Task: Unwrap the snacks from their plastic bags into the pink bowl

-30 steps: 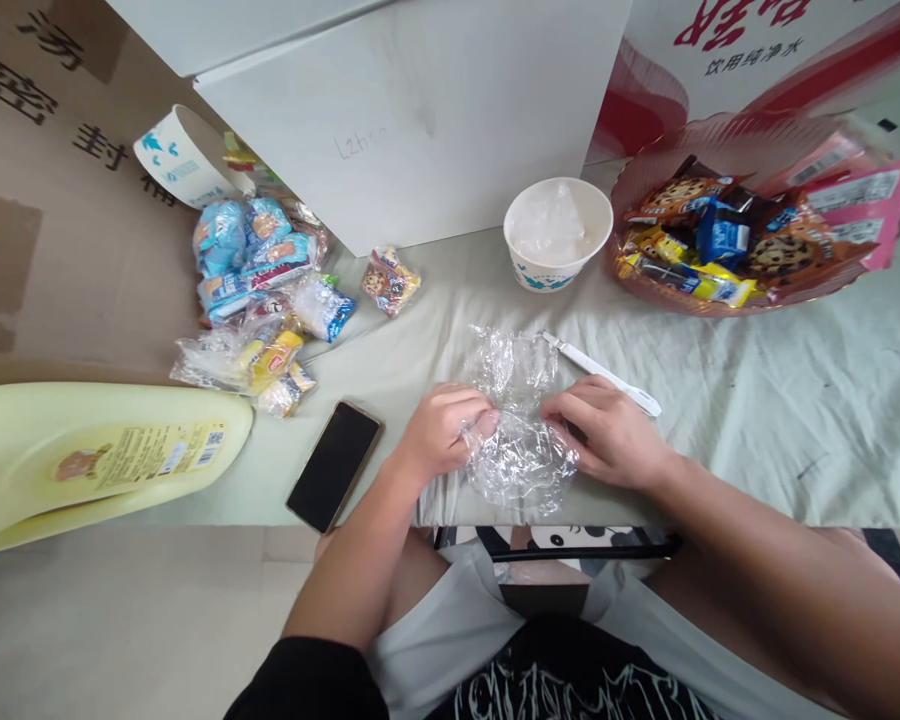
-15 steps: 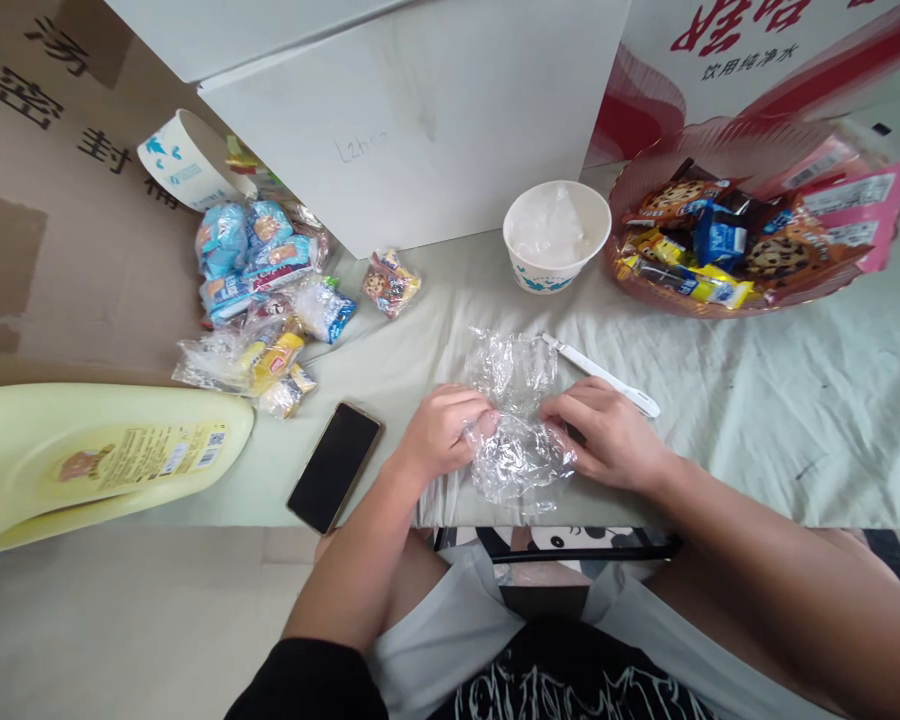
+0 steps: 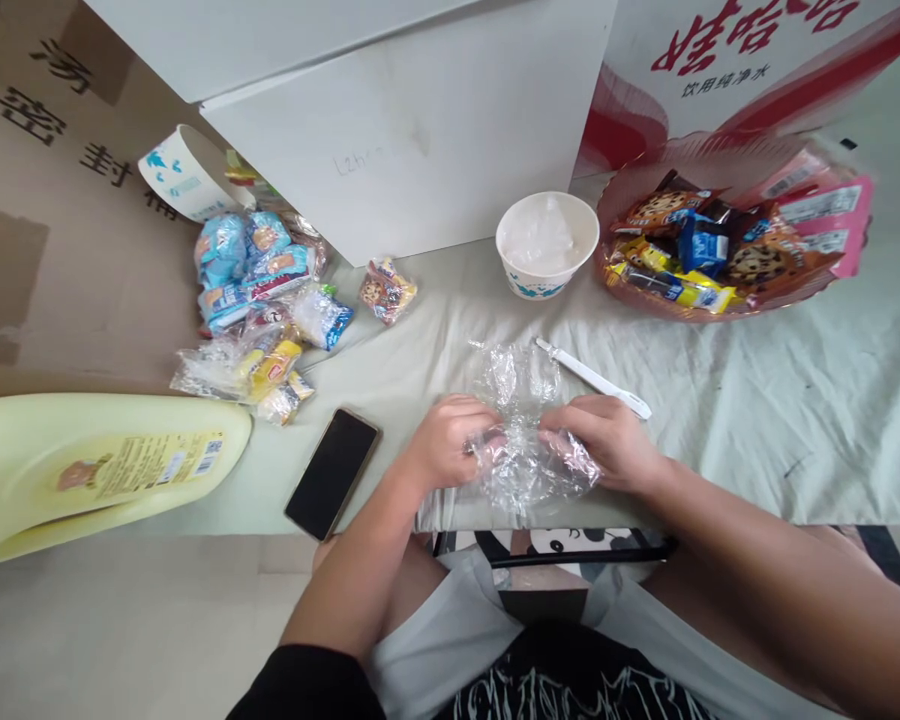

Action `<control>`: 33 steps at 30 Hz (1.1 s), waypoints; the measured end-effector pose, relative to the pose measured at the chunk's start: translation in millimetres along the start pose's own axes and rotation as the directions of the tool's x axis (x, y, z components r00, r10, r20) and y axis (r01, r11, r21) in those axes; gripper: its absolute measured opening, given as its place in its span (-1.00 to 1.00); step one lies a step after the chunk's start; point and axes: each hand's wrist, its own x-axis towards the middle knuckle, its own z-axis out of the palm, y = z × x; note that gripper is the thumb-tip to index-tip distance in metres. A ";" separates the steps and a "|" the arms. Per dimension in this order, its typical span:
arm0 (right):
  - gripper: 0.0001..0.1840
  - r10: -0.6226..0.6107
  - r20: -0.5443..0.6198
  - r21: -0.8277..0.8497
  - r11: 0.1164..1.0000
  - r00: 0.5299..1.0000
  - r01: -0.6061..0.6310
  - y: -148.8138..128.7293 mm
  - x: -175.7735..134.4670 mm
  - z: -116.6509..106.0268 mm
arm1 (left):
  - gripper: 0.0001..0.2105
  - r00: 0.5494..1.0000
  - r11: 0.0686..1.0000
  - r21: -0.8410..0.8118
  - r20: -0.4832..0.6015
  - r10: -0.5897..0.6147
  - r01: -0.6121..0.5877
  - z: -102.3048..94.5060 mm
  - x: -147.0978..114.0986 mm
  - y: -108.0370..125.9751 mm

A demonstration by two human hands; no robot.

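At the near edge of the desk (image 3: pixel 765 440), I hold a crumpled clear plastic film (image 3: pixel 517 478) between my hands, my left grip (image 3: pixel 454 440) clamped on its left side and my right grip (image 3: pixel 611 440) clamped on its right. The film lies directly between the two, neither hand nearer, its long axis running from the near edge towards the far one; glare on the plastic makes it hard to say exactly how my fingertips pinch it.

Along the near edge, left of my left forearm, lies a dark-screened phone (image 3: pixel 334 472), and past it a yellow bottle (image 3: pixel 120 460) rests on its side. A slim white tool (image 3: pixel 594 377) slants just beyond my right grip. Farther off, a heap of wrapped snacks (image 3: pixel 259 300) fills the left side, with one packet (image 3: pixel 388 290) apart from it. Towards the far edge, an upright paper bowl (image 3: pixel 538 285) contains crumpled translucent plastic; to its right, a pink basket (image 3: pixel 727 165) holds brown, blue, yellow and pink packets. A tipped paper bowl (image 3: pixel 172 172) leans at far left, its contents hidden.
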 end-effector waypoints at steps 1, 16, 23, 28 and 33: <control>-0.82 0.015 0.003 -0.017 1.000 1.000 -0.015 0.4 -0.9 0.0 | -0.75 1.000 1.000 -0.004 -0.018 -0.018 0.018 0.2 -0.1 0.1; -0.34 0.411 0.018 0.070 0.909 0.911 -0.411 -2.4 -8.7 7.0 | -0.53 0.941 0.920 -0.245 -0.072 -0.331 0.305 3.1 -2.5 3.5; -0.38 0.472 -0.211 -0.222 0.830 0.856 -0.512 -1.2 -4.1 12.9 | -0.74 0.763 0.793 0.201 -0.481 -0.432 0.575 17.9 -0.2 -3.5; -0.75 -0.049 -0.200 -0.340 0.940 0.979 -0.023 -5.8 -2.0 3.9 | -0.91 0.851 0.840 0.270 -0.390 -0.351 0.470 18.9 -1.8 -6.2; -0.82 -0.135 0.150 -0.279 0.945 0.980 0.173 0.6 1.7 -3.3 | -0.95 0.830 0.830 0.290 -0.461 -0.314 0.476 12.6 -2.3 -8.7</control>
